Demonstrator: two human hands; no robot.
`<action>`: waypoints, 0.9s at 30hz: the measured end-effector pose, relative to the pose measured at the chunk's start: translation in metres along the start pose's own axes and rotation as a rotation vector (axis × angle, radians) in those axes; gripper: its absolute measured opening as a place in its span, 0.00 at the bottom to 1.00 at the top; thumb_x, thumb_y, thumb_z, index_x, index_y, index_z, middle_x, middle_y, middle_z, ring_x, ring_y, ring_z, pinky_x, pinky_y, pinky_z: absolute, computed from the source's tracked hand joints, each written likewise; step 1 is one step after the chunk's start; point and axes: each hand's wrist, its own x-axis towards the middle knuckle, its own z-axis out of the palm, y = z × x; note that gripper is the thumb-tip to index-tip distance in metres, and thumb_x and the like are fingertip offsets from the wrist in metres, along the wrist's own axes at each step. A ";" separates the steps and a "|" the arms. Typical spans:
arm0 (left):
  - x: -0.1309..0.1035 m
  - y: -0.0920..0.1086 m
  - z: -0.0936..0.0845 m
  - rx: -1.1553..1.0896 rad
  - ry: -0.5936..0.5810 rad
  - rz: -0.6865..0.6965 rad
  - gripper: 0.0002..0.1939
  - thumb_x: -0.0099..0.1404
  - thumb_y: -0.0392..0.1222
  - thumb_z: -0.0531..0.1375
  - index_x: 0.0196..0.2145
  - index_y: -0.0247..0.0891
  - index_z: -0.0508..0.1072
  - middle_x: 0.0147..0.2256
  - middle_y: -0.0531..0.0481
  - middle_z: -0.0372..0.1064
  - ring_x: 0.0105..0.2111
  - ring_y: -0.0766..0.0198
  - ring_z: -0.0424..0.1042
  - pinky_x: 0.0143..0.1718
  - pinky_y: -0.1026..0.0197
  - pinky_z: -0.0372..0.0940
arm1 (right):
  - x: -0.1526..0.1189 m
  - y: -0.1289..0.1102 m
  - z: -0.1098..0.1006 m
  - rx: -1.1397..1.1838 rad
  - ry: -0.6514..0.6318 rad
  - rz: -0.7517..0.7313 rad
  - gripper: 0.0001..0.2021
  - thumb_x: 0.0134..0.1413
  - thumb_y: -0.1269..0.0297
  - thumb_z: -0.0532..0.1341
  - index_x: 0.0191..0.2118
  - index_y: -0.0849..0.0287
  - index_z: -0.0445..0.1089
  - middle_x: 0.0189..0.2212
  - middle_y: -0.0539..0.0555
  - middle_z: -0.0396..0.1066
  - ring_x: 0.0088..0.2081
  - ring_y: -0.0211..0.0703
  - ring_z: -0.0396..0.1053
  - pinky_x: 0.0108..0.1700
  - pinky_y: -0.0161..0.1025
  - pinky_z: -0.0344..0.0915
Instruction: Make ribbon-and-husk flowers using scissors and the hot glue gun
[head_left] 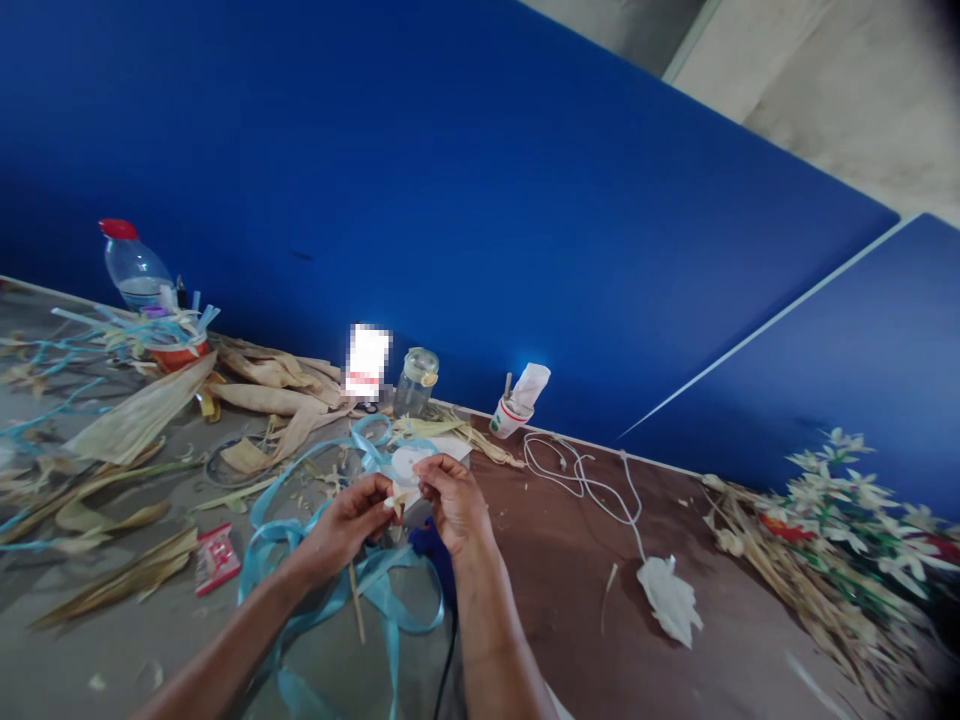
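My left hand (352, 525) is closed in a pinch on a small pale piece of corn husk (399, 497), with a thin tan stick (356, 600) just below the fingers. Close beside it, my right hand (454, 500) has thumb and forefinger pressed together; what lies between them is too small to tell. Behind the fingertips sits a white round piece, perhaps a spool (409, 460), on white paper (454, 450). Loops of light blue ribbon (262, 550) spread around and under my left hand. A dark blue object (435, 550) is partly hidden by my right wrist.
Corn husks (277, 395) and a red wrapper (217, 558) lie leftward. A bottle (135, 265), a glass jar (415, 385), a bright blurred-out screen (367, 360) and a paper cup (510, 415) line the blue partition (450, 200). Rightward are a white cable (592, 485), crumpled tissue (670, 600) and white flowers (862, 500).
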 end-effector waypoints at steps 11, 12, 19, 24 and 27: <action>0.000 -0.004 -0.004 -0.058 -0.041 -0.045 0.19 0.57 0.52 0.62 0.41 0.38 0.67 0.21 0.55 0.65 0.18 0.72 0.57 0.20 0.68 0.49 | -0.005 0.001 0.005 -0.004 -0.043 0.069 0.05 0.28 0.67 0.67 0.16 0.59 0.70 0.12 0.43 0.59 0.19 0.30 0.49 0.24 0.32 0.46; -0.001 -0.005 -0.005 -0.068 -0.058 -0.053 0.19 0.58 0.52 0.62 0.41 0.38 0.67 0.21 0.55 0.65 0.18 0.72 0.57 0.20 0.68 0.49 | -0.005 0.001 0.006 -0.011 -0.043 0.075 0.05 0.28 0.67 0.67 0.16 0.59 0.70 0.12 0.44 0.59 0.19 0.30 0.49 0.24 0.32 0.47; -0.004 -0.005 -0.010 -0.148 -0.140 -0.061 0.19 0.56 0.51 0.64 0.40 0.38 0.68 0.19 0.56 0.66 0.19 0.71 0.60 0.22 0.67 0.50 | -0.008 0.001 0.005 -0.042 -0.089 0.097 0.06 0.27 0.66 0.68 0.17 0.60 0.70 0.16 0.47 0.67 0.20 0.32 0.53 0.24 0.32 0.49; -0.003 -0.009 -0.017 -0.131 -0.148 -0.046 0.17 0.56 0.51 0.64 0.38 0.37 0.70 0.20 0.55 0.66 0.21 0.69 0.62 0.25 0.65 0.53 | -0.012 -0.002 0.005 -0.054 -0.186 0.114 0.09 0.29 0.64 0.70 0.17 0.60 0.70 0.15 0.46 0.64 0.20 0.31 0.53 0.25 0.32 0.49; -0.002 -0.009 -0.018 -0.069 -0.075 -0.043 0.16 0.56 0.53 0.62 0.33 0.36 0.71 0.19 0.54 0.66 0.19 0.70 0.59 0.23 0.66 0.51 | -0.013 -0.003 0.005 -0.073 -0.222 0.106 0.10 0.30 0.63 0.70 0.17 0.60 0.70 0.14 0.45 0.61 0.20 0.31 0.51 0.26 0.32 0.48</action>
